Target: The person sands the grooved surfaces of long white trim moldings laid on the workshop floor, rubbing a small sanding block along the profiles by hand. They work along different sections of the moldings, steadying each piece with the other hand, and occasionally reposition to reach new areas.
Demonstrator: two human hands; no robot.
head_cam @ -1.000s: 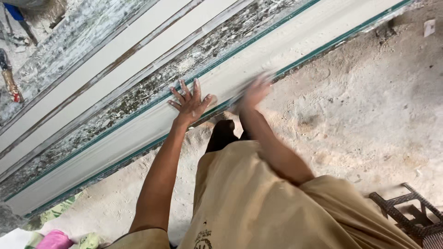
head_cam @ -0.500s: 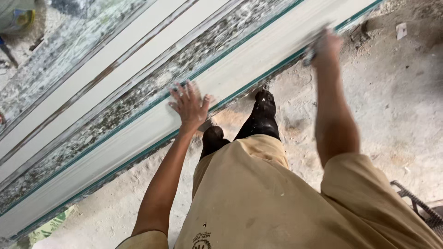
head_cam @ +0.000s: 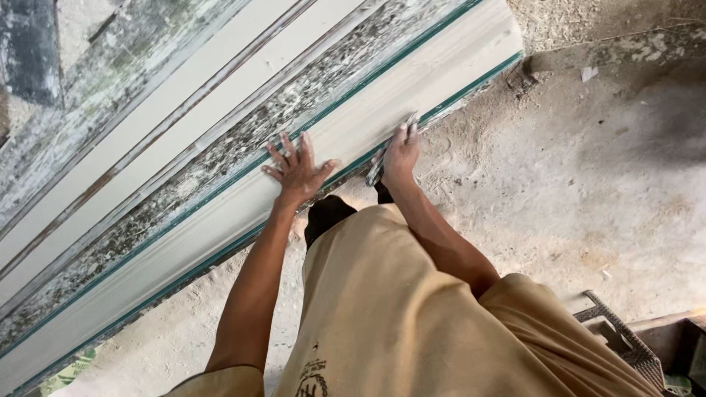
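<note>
Left hand [head_cam: 296, 171] was flat on the pale board [head_cam: 220, 213], fingers spread wide; right hand [head_cam: 401, 154] had its fingers wrapped round a scraper [head_cam: 390, 151] at the board's edge.

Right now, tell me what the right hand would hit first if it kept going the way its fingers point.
The right hand points up and away across the pale cream board. Its fingers already touch that board, so they would slide over it and probably meet the thin green strip first; depth is unclear.
</note>
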